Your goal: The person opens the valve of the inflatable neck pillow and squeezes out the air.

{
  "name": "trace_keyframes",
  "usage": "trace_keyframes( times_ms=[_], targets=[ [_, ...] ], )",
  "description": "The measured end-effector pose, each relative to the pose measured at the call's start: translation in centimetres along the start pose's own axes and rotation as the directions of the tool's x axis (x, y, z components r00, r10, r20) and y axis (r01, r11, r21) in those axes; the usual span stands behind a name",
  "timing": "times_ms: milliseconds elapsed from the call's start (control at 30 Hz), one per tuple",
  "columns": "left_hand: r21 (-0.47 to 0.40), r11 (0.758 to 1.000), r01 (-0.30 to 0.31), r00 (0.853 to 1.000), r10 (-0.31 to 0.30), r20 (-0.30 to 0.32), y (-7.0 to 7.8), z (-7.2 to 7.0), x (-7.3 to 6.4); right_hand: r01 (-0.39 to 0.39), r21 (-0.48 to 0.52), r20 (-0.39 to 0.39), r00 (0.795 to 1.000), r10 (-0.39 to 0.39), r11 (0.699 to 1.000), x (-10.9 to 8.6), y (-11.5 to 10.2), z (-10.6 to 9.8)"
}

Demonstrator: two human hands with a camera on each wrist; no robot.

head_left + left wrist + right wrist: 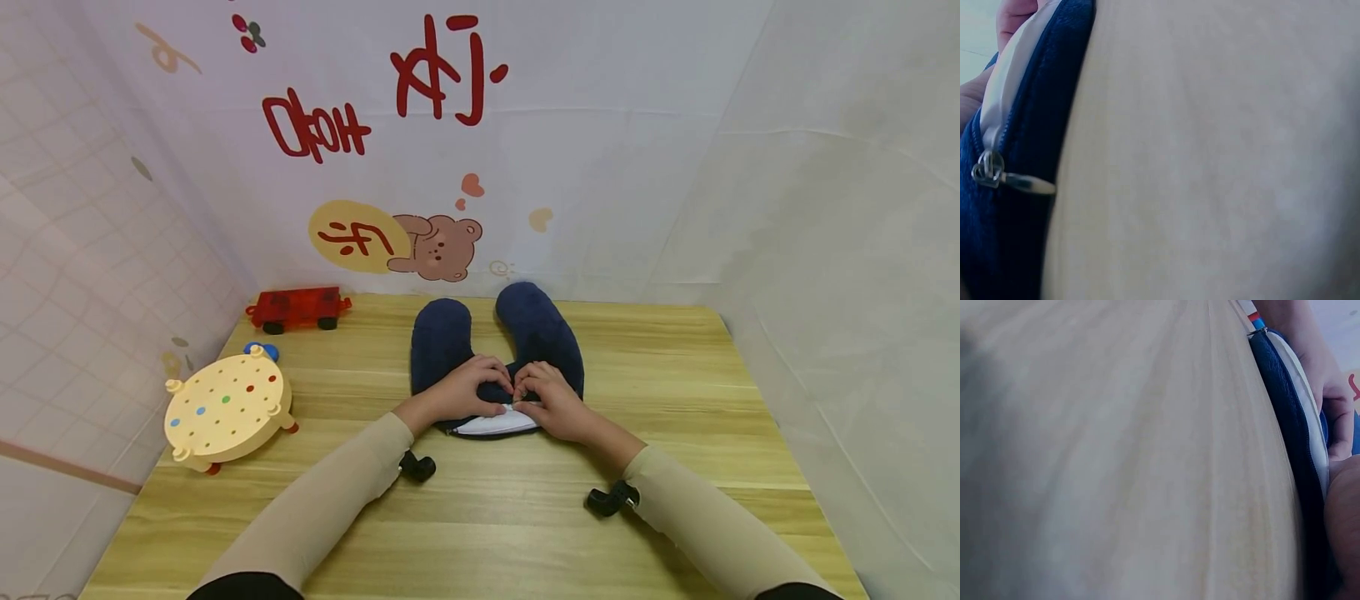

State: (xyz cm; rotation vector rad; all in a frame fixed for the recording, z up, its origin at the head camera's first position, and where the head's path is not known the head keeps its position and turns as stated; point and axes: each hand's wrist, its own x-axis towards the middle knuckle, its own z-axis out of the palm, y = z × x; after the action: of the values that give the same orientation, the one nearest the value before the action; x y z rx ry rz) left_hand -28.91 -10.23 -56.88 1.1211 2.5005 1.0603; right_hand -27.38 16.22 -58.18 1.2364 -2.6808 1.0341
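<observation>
A dark navy U-shaped neck pillow (536,329) lies on the table with its two arms pointing away from me. Along its near curve the zip is undone, baring a white inner lining (491,423). The metal zip slider (988,169) sits at the left end of the opening in the left wrist view, its pull tab hanging outward. My left hand (461,392) pinches the cover at the opening's upper edge, thumb over the white part. Close beside it, my right hand (553,402) pinches the same edge with curled fingers. Both sets of fingertips nearly meet at the middle.
A cream round toy (228,408) with colored dots and short pegs lies at the left, a blue piece (264,351) behind it. A red wheeled toy cart (300,309) stands at the back left. White printed cloth (600,167) walls the table's back and sides.
</observation>
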Motion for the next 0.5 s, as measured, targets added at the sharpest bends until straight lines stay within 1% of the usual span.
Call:
trace_keyframes(
  times_ms=[167, 400, 500],
  targets=[
    [0.013, 1.0, -0.002, 1.0, 0.002, -0.001, -0.05, 0.08, 0.05, -0.017, 0.008, 0.01, 1.0, 0.017, 1.0, 0.02, 0.09, 0.03],
    [0.009, 1.0, -0.008, 1.0, 0.008, -0.005, 0.08, 0.05, 0.04, 0.02, 0.006, -0.016, 1.0, -0.02, 1.0, 0.08, -0.16, -0.09],
    [0.013, 1.0, -0.005, 1.0, 0.005, -0.003, 0.1, 0.06, 0.08, 0.019, 0.011, -0.02, 1.0, -0.019, 1.0, 0.08, -0.22, -0.14]
  ],
)
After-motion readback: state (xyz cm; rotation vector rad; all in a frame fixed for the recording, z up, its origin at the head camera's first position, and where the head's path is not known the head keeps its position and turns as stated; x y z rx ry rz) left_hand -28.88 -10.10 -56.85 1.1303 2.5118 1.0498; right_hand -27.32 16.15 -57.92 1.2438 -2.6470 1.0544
